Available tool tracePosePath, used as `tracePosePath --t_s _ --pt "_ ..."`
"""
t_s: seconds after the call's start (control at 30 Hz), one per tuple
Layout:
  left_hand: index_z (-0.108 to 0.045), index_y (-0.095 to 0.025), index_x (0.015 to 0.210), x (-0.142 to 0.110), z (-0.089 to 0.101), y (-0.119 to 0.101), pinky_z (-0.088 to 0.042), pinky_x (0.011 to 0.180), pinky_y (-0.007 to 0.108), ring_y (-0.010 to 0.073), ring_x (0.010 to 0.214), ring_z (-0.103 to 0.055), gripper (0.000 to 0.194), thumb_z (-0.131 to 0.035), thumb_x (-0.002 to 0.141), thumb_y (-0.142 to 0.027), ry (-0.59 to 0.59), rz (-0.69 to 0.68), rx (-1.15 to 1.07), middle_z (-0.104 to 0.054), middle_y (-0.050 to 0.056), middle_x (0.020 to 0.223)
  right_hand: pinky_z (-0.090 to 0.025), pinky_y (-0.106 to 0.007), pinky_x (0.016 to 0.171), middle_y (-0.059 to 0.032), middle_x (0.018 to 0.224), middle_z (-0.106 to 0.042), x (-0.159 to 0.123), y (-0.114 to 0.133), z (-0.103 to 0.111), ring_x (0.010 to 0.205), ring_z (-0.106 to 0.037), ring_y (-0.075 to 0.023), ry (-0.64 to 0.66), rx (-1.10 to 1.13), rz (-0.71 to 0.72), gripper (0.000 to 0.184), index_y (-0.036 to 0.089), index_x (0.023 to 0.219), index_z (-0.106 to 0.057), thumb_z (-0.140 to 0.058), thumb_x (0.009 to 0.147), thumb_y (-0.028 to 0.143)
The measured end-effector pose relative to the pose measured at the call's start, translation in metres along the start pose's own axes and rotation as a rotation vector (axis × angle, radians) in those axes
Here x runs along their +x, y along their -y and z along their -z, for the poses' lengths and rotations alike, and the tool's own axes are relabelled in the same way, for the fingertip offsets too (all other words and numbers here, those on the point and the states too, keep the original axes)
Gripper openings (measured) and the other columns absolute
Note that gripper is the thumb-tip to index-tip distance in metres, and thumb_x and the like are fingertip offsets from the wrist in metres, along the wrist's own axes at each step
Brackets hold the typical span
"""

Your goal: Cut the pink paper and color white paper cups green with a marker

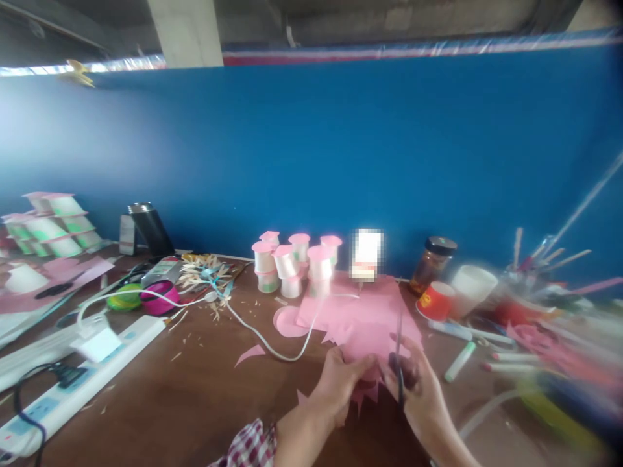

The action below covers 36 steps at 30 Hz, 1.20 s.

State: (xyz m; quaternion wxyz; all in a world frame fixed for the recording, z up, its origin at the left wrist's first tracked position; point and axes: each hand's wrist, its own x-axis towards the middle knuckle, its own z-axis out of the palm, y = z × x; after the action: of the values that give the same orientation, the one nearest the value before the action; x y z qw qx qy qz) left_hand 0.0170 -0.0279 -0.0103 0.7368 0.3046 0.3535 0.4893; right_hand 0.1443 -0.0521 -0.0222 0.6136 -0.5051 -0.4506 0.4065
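My left hand (338, 383) pinches the near edge of a piece of pink paper (363, 340) low in the middle of the view. My right hand (418, 389) grips a pair of scissors (399, 353) whose blades point up into the same paper. More pink paper sheets (350, 308) lie on the brown table (195, 402) just beyond my hands, with small pink offcuts (250, 353) around them.
A cluster of small white cups with pink lids (292, 259) stands behind the paper. A white cable (263, 337) runs to a power strip (82, 376) at left. A jar (431, 263), red cup (435, 299), pens and a glue stick (460, 360) lie right. More stacked cups (48, 224) sit far left.
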Motion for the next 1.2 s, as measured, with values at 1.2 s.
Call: tracePosePath --t_s 1.2 --pt "-0.061 -0.009 0.075 0.0 0.002 -0.021 -0.048 0.04 0.027 0.0182 0.047 -0.061 0.028 -0.077 0.063 -0.028 -0.106 0.073 -0.048 -0.063 0.006 0.056 -0.035 -0.022 0.048 0.0031 0.057 -0.05 -0.005 0.016 0.003 0.05 -0.045 -0.0098 0.392 -0.23 -0.089 0.04 0.012 0.1 -0.06 -0.06 0.083 0.048"
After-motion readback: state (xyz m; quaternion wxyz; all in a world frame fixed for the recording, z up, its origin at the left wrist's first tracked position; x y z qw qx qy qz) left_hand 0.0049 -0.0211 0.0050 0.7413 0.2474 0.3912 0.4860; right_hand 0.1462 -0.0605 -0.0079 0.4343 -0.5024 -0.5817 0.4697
